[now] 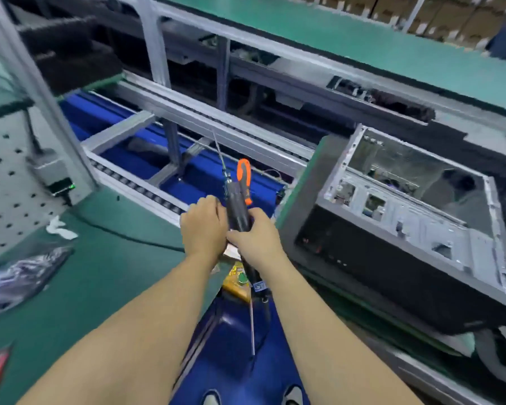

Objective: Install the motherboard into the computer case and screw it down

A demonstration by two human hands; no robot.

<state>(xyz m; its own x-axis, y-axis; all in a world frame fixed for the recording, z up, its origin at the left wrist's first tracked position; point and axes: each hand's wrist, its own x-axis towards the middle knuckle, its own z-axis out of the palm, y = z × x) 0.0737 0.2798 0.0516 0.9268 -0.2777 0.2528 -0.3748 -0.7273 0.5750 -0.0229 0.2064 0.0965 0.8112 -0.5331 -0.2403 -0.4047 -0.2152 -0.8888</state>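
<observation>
Step in hand: the electric screwdriver (237, 210) is judged to be readied before any screw is driven.
Case position: the computer case (403, 229) is seen on the green bench (105, 276), to the right of the hands and slightly farther off, open side up.
Motherboard: a board appears to lie inside the case, but blur prevents certainty.
Long axis: the screwdriver runs near to far, its bit (218, 150) pointing away from the body.
Nearer hand: the right hand (256, 239) lies closer to the case.
Left hand (203, 226): fingers are wrapped on the tool barrel from the left.
Right hand: closed round the barrel from the right, touching the left hand.
Other tool: an orange-handled screwdriver (244, 178) is seen beside the barrel; which hand holds it cannot be told.
</observation>
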